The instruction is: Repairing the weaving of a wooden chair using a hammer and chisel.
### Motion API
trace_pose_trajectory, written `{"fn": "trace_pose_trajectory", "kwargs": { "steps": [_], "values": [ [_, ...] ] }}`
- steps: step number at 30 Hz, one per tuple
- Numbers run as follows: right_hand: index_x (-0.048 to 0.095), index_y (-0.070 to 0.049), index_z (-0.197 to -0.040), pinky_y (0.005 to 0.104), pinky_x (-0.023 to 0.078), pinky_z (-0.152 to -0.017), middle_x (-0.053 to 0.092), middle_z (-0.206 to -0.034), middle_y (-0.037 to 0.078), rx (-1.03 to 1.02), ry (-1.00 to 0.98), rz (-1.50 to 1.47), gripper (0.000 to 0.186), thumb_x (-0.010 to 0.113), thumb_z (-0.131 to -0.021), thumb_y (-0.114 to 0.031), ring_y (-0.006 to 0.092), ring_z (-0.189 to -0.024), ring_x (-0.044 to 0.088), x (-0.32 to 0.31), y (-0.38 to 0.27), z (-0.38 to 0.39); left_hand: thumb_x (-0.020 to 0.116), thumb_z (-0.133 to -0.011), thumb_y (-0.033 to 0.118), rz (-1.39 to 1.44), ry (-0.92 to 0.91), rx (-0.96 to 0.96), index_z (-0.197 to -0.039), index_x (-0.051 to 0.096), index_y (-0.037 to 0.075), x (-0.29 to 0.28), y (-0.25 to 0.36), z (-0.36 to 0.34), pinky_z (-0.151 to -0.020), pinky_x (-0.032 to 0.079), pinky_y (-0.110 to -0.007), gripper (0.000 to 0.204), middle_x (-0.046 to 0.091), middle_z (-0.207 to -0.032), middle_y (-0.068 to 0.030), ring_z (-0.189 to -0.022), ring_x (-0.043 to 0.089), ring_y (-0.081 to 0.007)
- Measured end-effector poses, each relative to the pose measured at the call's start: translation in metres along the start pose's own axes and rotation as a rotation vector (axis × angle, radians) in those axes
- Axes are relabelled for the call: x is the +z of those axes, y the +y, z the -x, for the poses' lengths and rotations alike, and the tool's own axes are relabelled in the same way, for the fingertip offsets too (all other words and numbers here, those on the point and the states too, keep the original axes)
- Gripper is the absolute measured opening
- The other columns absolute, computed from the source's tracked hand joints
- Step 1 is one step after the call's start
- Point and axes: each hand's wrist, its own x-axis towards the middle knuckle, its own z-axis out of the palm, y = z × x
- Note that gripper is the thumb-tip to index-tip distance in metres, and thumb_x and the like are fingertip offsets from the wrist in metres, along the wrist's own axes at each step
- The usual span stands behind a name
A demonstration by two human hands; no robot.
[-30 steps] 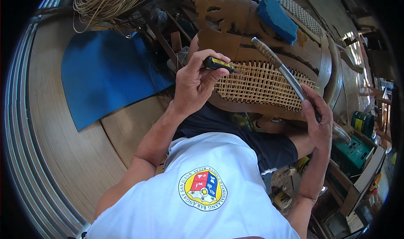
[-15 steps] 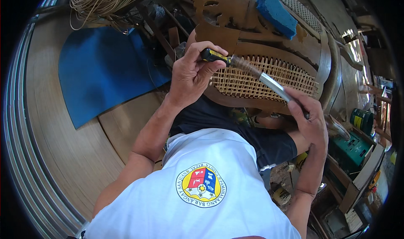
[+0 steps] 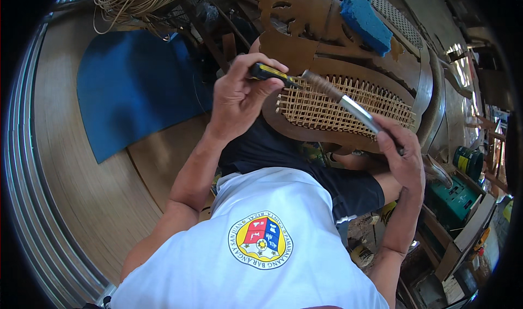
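My left hand (image 3: 237, 94) is closed round the black-and-yellow handle of a small hand tool (image 3: 267, 72). A thin dark shaft sticks out of it toward the right; its exact kind does not show. In my right hand (image 3: 402, 151) is a rod-like tool (image 3: 357, 110), silver along the middle, with a brown, slightly blurred far end and a dark end by my palm. The brown end lies close to the tip of the left tool; whether they touch I cannot tell. Both tools are over a woven cane panel (image 3: 343, 103) set in a carved brown wooden frame (image 3: 305, 47).
On the carved frame rests a blue foam block (image 3: 368, 26). Coiled cane strands (image 3: 133, 1) hang at the upper left, above a blue curved sheet (image 3: 136, 91) on a wooden surface (image 3: 81, 162). A green box (image 3: 452, 197) and clutter stand at the right.
The left tool has drawn a little to the left, away from the brown end of the right tool. That end overlapped its tip before. The carved frame has shifted slightly right in view.
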Motion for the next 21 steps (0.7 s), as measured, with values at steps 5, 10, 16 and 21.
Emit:
{"fn": "trace_pose_trajectory", "kwargs": {
  "steps": [5, 10, 16, 21],
  "values": [
    [0.068, -0.004, -0.135, 0.0248, 0.048, -0.081, 0.072, -0.109, 0.003, 0.039, 0.234, -0.079, 0.032, 0.062, -0.106, -0.014, 0.0085, -0.089, 0.059, -0.002, 0.003, 0.002, 0.07, -0.1, 0.009, -0.01, 0.043, 0.007, -0.127, 0.056, 0.004, -0.006, 0.003, 0.001, -0.091, 0.058, -0.025, 0.031, 0.072, -0.114, -0.0086, -0.103, 0.068, -0.0092],
    [0.068, -0.004, -0.135, 0.0236, 0.046, -0.075, 0.071, -0.103, 0.002, 0.041, 0.107, -0.072, 0.032, 0.063, -0.105, -0.016, 0.0071, -0.083, 0.057, 0.009, -0.003, -0.001, 0.069, -0.102, 0.016, -0.089, -0.018, -0.006, -0.126, 0.055, 0.004, -0.004, 0.001, 0.004, -0.095, 0.057, -0.027, 0.03, 0.073, -0.118, -0.0119, -0.105, 0.069, -0.0132],
    [0.068, -0.003, -0.135, 0.0283, 0.049, -0.076, 0.067, -0.094, 0.003, 0.079, 0.097, -0.039, 0.033, 0.063, -0.105, -0.018, 0.0114, -0.081, 0.058, 0.007, -0.002, -0.003, 0.07, -0.1, 0.011, -0.03, 0.071, -0.003, -0.126, 0.057, 0.003, -0.016, 0.008, 0.008, -0.094, 0.057, -0.025, 0.03, 0.073, -0.117, -0.0095, -0.103, 0.068, -0.0098],
    [0.068, -0.005, -0.135, 0.0272, 0.049, -0.076, 0.071, -0.099, 0.004, -0.004, 0.146, -0.047, 0.032, 0.062, -0.105, -0.016, 0.0106, -0.081, 0.059, 0.01, -0.008, -0.006, 0.07, -0.101, 0.013, -0.063, 0.055, -0.002, -0.125, 0.057, 0.003, -0.016, 0.001, 0.011, -0.091, 0.057, -0.024, 0.03, 0.074, -0.116, -0.0103, -0.102, 0.069, -0.0095]
  ]
}}
